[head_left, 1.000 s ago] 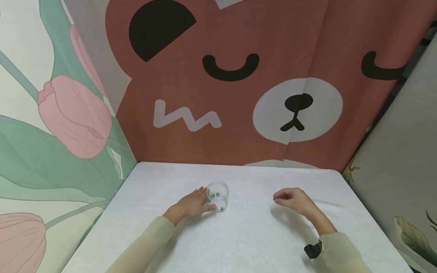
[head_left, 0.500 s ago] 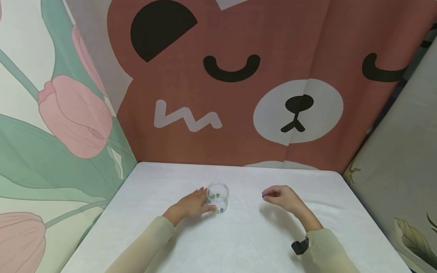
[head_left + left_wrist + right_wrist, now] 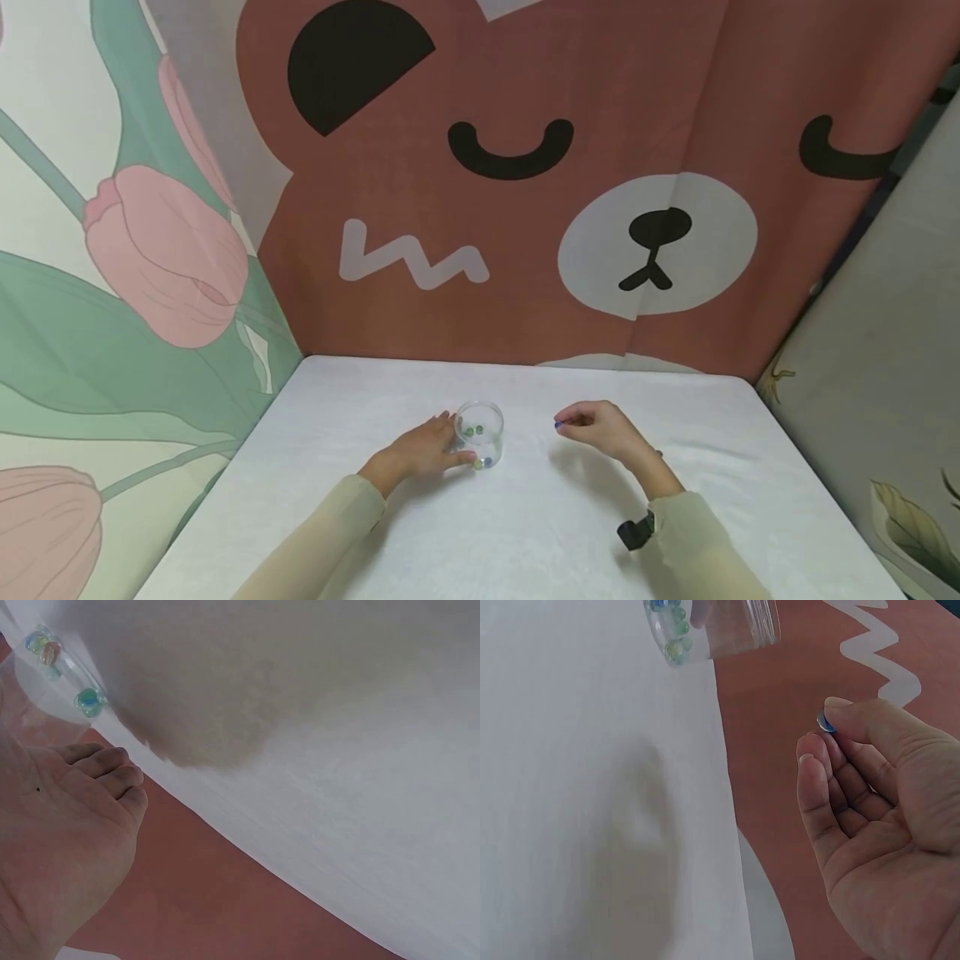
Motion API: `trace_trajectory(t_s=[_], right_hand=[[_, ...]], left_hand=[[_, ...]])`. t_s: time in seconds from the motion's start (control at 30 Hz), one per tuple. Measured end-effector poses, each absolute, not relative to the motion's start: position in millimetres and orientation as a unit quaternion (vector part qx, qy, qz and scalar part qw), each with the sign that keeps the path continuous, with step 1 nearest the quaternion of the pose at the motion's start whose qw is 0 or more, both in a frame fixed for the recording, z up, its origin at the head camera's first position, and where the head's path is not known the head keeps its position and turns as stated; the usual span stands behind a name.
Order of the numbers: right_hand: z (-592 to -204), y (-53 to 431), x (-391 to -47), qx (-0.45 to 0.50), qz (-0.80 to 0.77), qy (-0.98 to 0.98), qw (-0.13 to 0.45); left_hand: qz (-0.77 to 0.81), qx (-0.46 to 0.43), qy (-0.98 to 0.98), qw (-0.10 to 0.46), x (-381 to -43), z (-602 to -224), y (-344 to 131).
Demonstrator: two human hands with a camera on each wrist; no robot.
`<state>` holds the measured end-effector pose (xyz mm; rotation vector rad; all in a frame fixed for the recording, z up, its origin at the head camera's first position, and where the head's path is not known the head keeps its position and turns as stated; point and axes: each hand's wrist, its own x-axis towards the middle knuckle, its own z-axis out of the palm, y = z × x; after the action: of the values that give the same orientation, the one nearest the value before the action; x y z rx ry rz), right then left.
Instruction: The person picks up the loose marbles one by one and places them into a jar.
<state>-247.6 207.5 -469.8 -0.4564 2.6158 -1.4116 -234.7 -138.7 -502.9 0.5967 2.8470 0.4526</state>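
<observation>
In the head view a clear round jar (image 3: pixel 491 446) stands upright on the white table, with several green, yellow and blue glass marbles (image 3: pixel 488 462) at its bottom. My left hand (image 3: pixel 420 446) holds the jar from its left side, thumb across the front and fingers along the far left side. To the right of the jar my right hand (image 3: pixel 606 427) is raised over the table. Its thumb and forefinger pinch a small blue marble (image 3: pixel 825 721), mostly covered by the fingertips in the right wrist view. The remaining fingers are loosely curled.
The white-covered table (image 3: pixel 480 533) ends at a brown cloth backdrop (image 3: pixel 420 325) with a bear print. Floral cloth (image 3: pixel 165 258) hangs on the left, a pale cloth (image 3: pixel 885 350) on the right. A small dark object (image 3: pixel 659 453) shows beside the right wrist.
My right hand has moved left toward the jar with the blue marble between its fingertips. The left hand and the jar have stayed in place.
</observation>
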Motion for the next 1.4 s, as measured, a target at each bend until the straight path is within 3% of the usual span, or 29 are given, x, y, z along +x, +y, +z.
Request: trace_trajectory(t_s=[1.4], right_hand=[[-467, 109, -270, -0.176, -0.476, 0.859, 0.059]], left_hand=[[0.161, 0.207, 0.959, 0.108, -238, -503, -140]])
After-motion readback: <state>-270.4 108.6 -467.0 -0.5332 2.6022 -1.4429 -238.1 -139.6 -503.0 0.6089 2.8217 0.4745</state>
